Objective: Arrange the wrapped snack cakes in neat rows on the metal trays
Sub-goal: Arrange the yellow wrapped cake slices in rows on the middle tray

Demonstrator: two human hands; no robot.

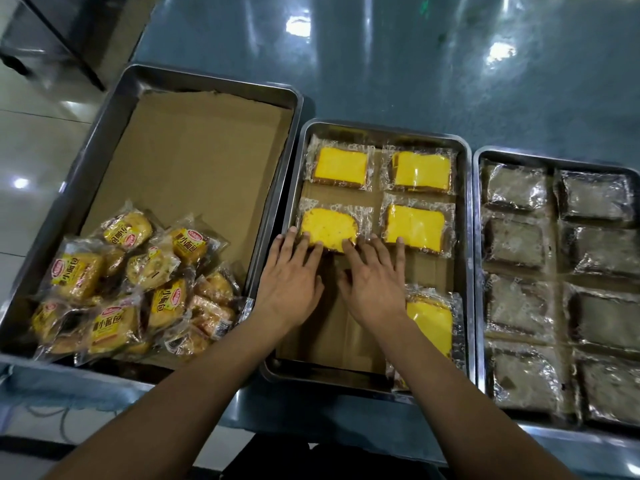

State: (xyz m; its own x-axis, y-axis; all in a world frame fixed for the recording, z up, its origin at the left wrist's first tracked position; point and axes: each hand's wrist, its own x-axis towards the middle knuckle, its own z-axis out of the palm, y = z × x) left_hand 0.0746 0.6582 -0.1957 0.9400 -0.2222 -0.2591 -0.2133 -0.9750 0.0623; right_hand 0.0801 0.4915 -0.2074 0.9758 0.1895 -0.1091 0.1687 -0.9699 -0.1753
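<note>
— Where are the hands?

— Both lie flat in the middle tray [465, 237], fingers straight. The left hand [289, 278] rests its fingertips on the near edge of a wrapped yellow cake [327, 230] in the second row, left column. The right hand [374, 285] touches that same cake's near right corner, and its outer fingers reach the wrapper of the neighbouring cake [415, 228]. Neither hand grips anything; the fingers only press.

— How is that tray filled?

— Two yellow cakes sit in the far row [382, 168], two in the second row, all on a cardboard liner [332, 327]. One more yellow cake [431, 322] lies by the near right side, partly under the right forearm.

— And the other trays?

— The large left tray [104, 133], also cardboard-lined, holds a loose heap of small packaged breads [138, 289] at its near end. The right tray [479, 271] carries dark wrapped cakes [554, 278] in two neat columns. All three stand side by side on a glossy bluish tabletop [381, 57].
</note>
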